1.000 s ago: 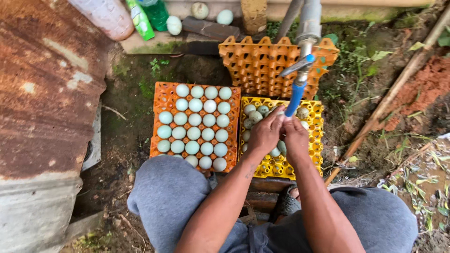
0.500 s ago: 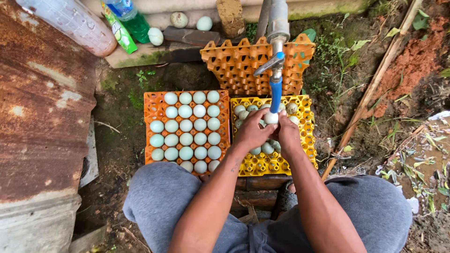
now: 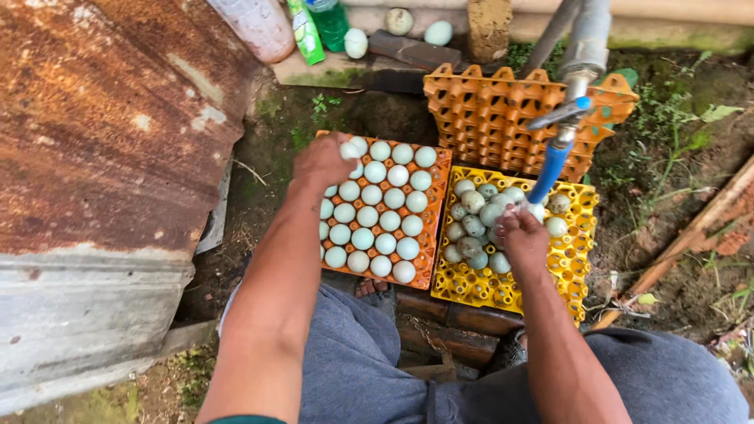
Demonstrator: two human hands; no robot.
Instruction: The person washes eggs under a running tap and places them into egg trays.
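My left hand (image 3: 322, 163) holds a pale egg (image 3: 349, 150) over the far left corner of the orange egg tray (image 3: 437, 216), which is packed with clean pale blue-white eggs (image 3: 377, 216). My right hand (image 3: 522, 235) rests on the yellow egg tray (image 3: 577, 259), fingers among a heap of dirtier greenish eggs (image 3: 475, 224) right below the blue hose end (image 3: 547, 171) of a tap (image 3: 577, 74). What the right fingers hold is hidden.
A stack of empty orange trays (image 3: 491, 118) stands behind the yellow tray. A rusty corrugated metal sheet (image 3: 102, 141) fills the left. Bottles (image 3: 318, 23), a brick (image 3: 412, 51) and loose eggs (image 3: 437, 33) lie on the ledge at the back. Muddy ground and a wooden pole (image 3: 691, 235) are right.
Both hands were together under the tap over the yellow tray. My left hand has since carried an egg left to the orange tray, while my right hand stays by the hose.
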